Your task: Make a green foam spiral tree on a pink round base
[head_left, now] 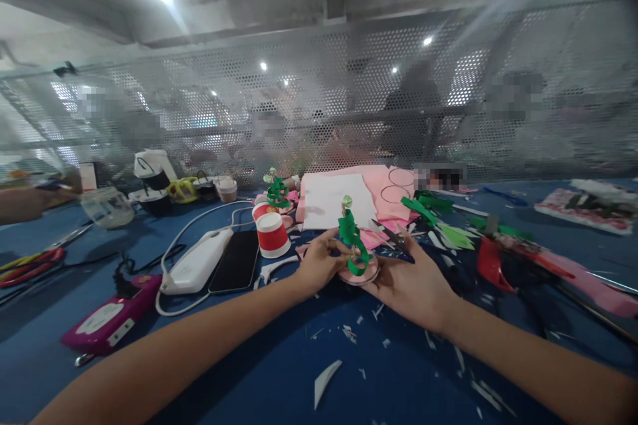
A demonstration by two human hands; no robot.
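A small paper tree (351, 236), a green strip curled into a spiral with a pale green tip, stands upright on a round pink base (359, 275). My left hand (321, 264) pinches at the left side of the tree, its fingers closed near the lower curl. Under the base's right edge lie the fingers of my right hand (416, 282), palm turned up. Dark-bladed scissors (396, 238) sit in that same hand by the thumb, blades pointing up and to the left. The scissor handles are partly hidden.
A second green spiral tree (278, 194), red-and-white paper cups (273, 236), a black phone (235, 262), a white power bank (198, 262) and a purple power strip (112, 315) stand left. White paper (333, 199) lies behind; paper scraps (326, 382) litter the front. Another person's arm (22, 204) reaches in.
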